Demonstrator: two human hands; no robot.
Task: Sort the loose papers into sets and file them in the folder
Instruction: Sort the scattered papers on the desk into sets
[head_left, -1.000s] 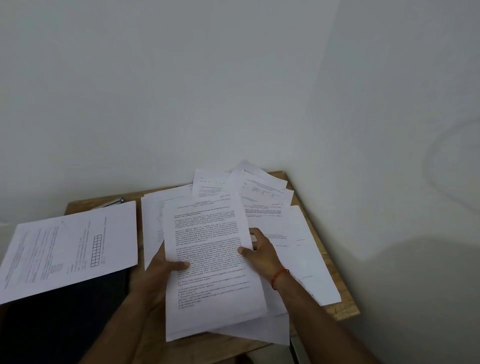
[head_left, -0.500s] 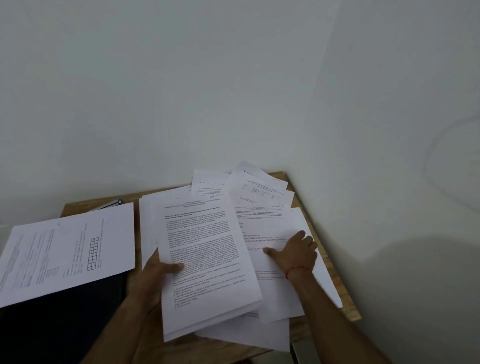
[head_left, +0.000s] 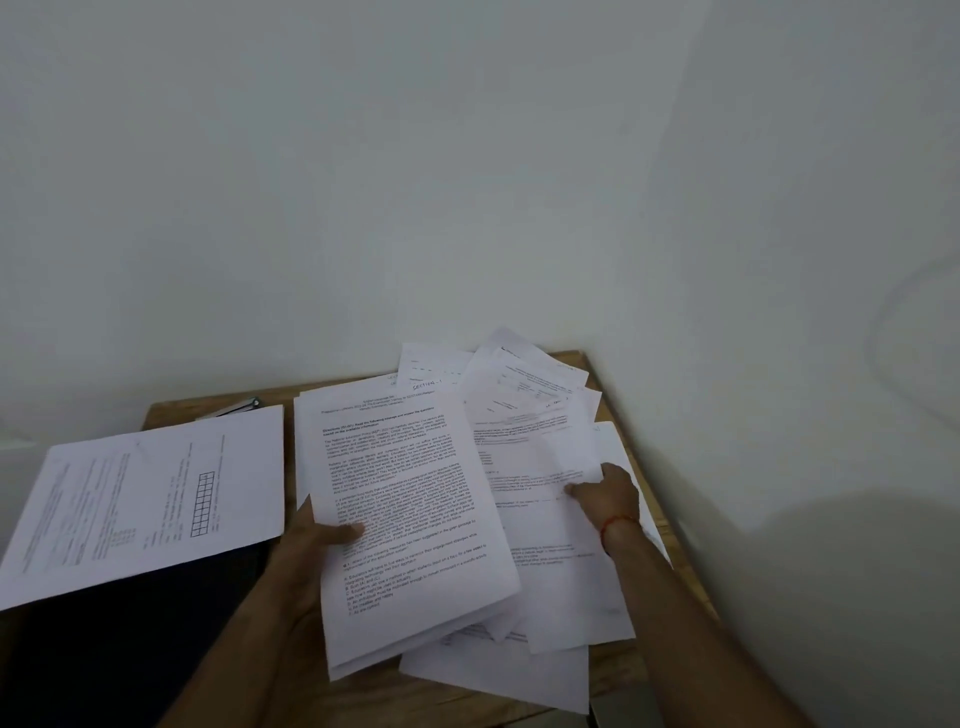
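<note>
My left hand (head_left: 317, 540) grips a stack of printed pages (head_left: 415, 499) by its left edge, thumb across the top page and fingers underneath. The stack's near end is raised above the wooden table (head_left: 483, 704). My right hand (head_left: 610, 493) is well apart from it, over on the right. There its thumb presses on a single sheet (head_left: 545, 525) and the fingers curl round that sheet's right edge, a pinch. A red thread (head_left: 618, 522) sits on that wrist.

The single sheet lies on top of the loose papers (head_left: 519, 384), which fan out overlapping toward the table's far right corner, where the two walls meet. One has "SECTION" handwritten on it. More sheets poke out under the stack at the near edge.

On the left, apart from the pile, lies a sheet with a printed grid (head_left: 156, 499). It rests partly on a dark flat thing (head_left: 130, 649) (possibly the folder, too dark to tell). A small object (head_left: 236, 407) peeks out behind that sheet's far edge.
</note>
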